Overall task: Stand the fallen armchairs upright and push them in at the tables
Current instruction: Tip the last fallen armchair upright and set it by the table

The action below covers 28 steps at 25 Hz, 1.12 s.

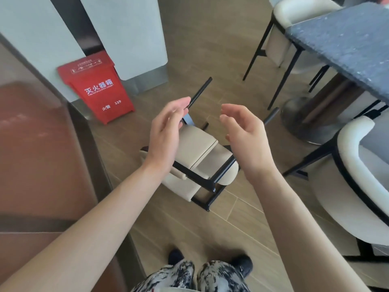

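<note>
Looking down, I see the fallen armchair [195, 157] lying tipped on the floor [210, 49], legs pointing away, left of the dark surface [345, 45]. My left hand [166, 131] and right hand [244, 131] hover above it, fingers relaxed, holding nothing.

Restaurant: stone-topped table [345, 49]; cream armchairs [362, 165]

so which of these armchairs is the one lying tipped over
The cream armchair on the floor below both hands, black legs pointing away; the two at the table stand upright.
</note>
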Each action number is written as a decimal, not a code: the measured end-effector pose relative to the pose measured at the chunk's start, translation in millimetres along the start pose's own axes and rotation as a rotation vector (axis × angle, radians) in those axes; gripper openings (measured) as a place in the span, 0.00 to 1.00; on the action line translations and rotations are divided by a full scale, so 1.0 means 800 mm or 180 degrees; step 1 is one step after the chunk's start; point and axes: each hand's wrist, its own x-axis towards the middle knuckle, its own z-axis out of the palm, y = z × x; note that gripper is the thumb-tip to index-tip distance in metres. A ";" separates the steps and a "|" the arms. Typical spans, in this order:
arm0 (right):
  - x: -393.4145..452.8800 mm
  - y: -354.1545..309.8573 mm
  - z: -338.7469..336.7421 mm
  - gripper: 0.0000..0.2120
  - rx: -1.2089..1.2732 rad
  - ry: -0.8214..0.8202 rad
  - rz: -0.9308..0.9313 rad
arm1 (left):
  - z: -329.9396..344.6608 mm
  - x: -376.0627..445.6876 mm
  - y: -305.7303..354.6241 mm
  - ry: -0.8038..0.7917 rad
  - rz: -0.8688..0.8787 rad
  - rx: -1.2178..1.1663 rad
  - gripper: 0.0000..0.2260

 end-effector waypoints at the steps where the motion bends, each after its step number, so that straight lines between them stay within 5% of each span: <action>1: -0.002 -0.003 0.023 0.12 -0.0006 -0.0055 -0.0013 | -0.023 0.001 -0.002 0.0013 0.0032 0.0045 0.15; 16: 0.122 0.072 0.227 0.12 -0.0385 -0.0549 0.0519 | -0.160 0.114 -0.126 -0.0298 -0.0266 0.0803 0.14; 20: 0.179 0.131 0.285 0.14 -0.0630 -0.0732 0.0885 | -0.190 0.163 -0.204 -0.0445 -0.0744 0.0910 0.11; 28: 0.245 0.287 0.323 0.20 -0.1297 -0.0521 0.1507 | -0.169 0.245 -0.368 -0.1551 -0.0646 0.1694 0.13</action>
